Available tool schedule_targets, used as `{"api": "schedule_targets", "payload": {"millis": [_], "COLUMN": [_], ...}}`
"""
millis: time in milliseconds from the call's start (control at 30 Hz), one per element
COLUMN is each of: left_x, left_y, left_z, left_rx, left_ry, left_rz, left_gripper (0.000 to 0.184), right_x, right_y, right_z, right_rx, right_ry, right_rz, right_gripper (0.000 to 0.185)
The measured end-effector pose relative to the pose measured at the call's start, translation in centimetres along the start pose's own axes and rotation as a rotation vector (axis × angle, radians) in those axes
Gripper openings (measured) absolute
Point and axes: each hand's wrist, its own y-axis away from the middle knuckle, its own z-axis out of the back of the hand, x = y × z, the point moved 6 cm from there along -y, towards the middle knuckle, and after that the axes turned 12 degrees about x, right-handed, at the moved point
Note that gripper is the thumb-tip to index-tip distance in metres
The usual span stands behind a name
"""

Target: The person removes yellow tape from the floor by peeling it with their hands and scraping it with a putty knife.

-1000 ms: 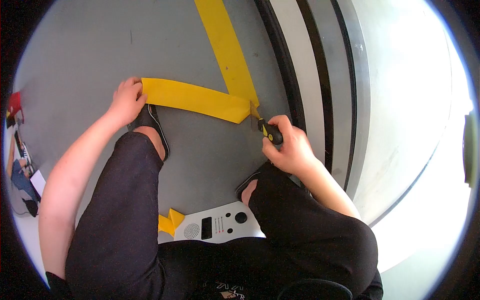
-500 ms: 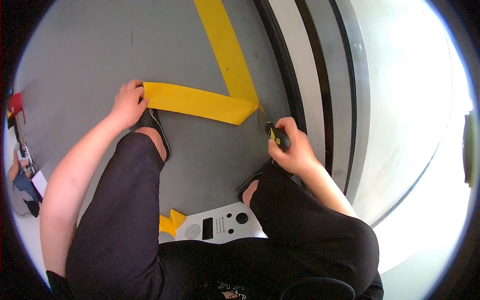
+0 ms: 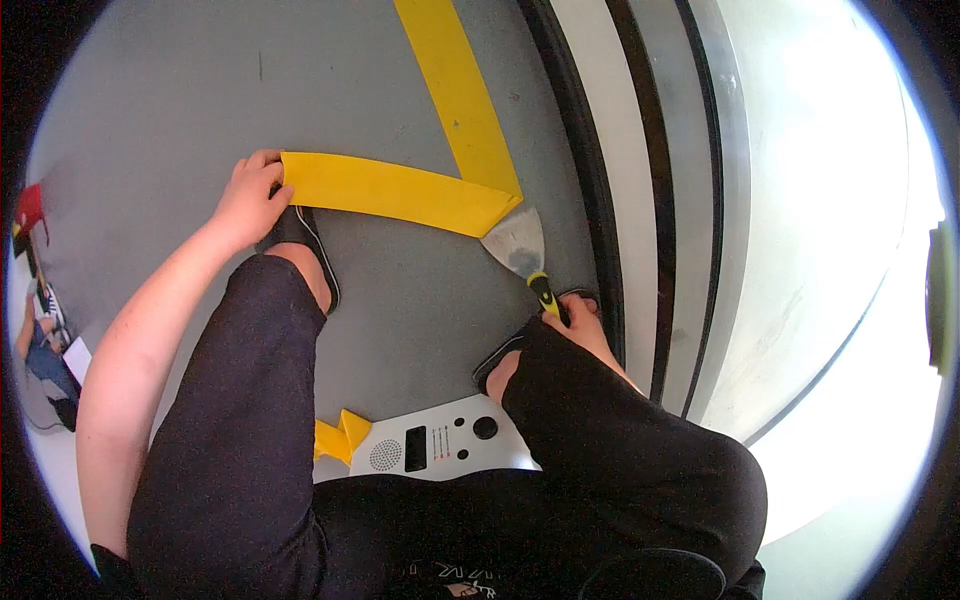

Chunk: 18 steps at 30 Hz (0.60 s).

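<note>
My left hand grips the free end of a wide yellow floor tape, fingers closed over its edge. That strip is peeled back and folded at a slanted crease, where it meets the stretch of tape still lying on the grey floor. In my right hand is a scraper with a black and yellow handle. Its broad metal blade lies flat toward the floor, the front edge against the tape's fold. Part of the right hand is hidden behind my knee.
A white panel with a speaker grille and knobs lies between my feet, beside crumpled yellow tape. Black and white curved edging runs along the right. Another person appears at the far left, near a red object.
My right hand has drawn down and back toward my knee, and the scraper blade has turned to show its flat face at the fold. The left hand has risen slightly with the tape.
</note>
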Motion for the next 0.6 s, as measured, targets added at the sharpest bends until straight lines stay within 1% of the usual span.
{"api": "schedule_targets", "payload": {"millis": [33, 100, 133, 167, 200, 233, 267, 300, 367, 400, 467, 500, 533, 567, 600], "left_x": [0.1, -0.6, -1.0, -1.0, -1.0, -0.7, -0.5, 0.0, 0.0, 0.6, 1.0, 1.3, 1.9, 2.5, 2.8], "left_y": [-0.1, -0.3, -0.3, -0.4, -0.5, -0.5, -0.7, -0.8, 0.6, 0.6, 0.9, 1.0, 1.1, 1.3, 1.6], "left_z": [-0.1, 0.4, 0.8, 0.9, 1.0, 1.0, 0.6, 0.1, -0.2, -0.8, -1.4, -1.9, -2.5, -3.2, -3.9], "left_rx": [-0.007, -0.021, 0.035, 0.092, 0.09, 0.07, 0.057, 0.069, -0.047, -0.047, -0.078, -0.08, 0.004, 0.092, 0.091], "left_ry": [-0.019, -0.038, -0.021, -0.004, -0.006, 0.05, 0.106, 0.109, -0.092, -0.089, -0.265, -0.262, -0.154, -0.048, -0.049], "left_rz": [-0.018, -0.04, 0.012, 0.065, 0.065, 0.053, 0.042, 0.045, -0.094, -0.097, -0.019, -0.021, 0.121, 0.262, 0.258], "left_gripper": [0.024, 0.025, 0.028, 0.031, 0.031, 0.036, 0.041, 0.041, 0.055, 0.055, 0.081, 0.081, 0.097, 0.114, 0.114], "right_x": [2.0, 3.6, 3.5, 2.1, 0.5, 1.0, 0.6, 0.4, 2.3, 1.7, 1.3, 1.1, 2.6, 3.9, 5.2], "right_y": [-0.1, -0.7, -1.3, -1.8, -2.2, -2.1, -2.4, -2.8, -2.2, -2.6, -2.3, -2.4, -2.0, -1.6, -1.1], "right_z": [0.8, 1.1, 0.6, 0.0, -1.7, -2.5, -3.1, -3.1, -2.8, -3.4, -4.3, -4.7, -4.0, -3.2, -2.4], "right_rx": [0.0, 0.192, 0.292, 0.287, 0.359, 0.436, 0.519, 0.53, 0.522, 0.48, 0.483, 0.494, 0.541, 0.544, 0.479], "right_ry": [-0.003, 0.044, 0.288, 0.288, 0.23, 0.171, 0.064, 0.06, -0.207, -0.334, -0.351, -0.37, -0.274, -0.277, -0.407], "right_rz": [-0.003, -0.155, -0.17, -0.168, -0.083, 0.0, -0.04, -0.047, -0.065, -0.034, -0.015, 0.003, -0.043, -0.044, -0.029], "right_gripper": [0.046, 0.042, 0.041, 0.041, 0.04, 0.039, 0.038, 0.038, 0.044, 0.046, 0.045, 0.045, 0.046, 0.046, 0.047]}}
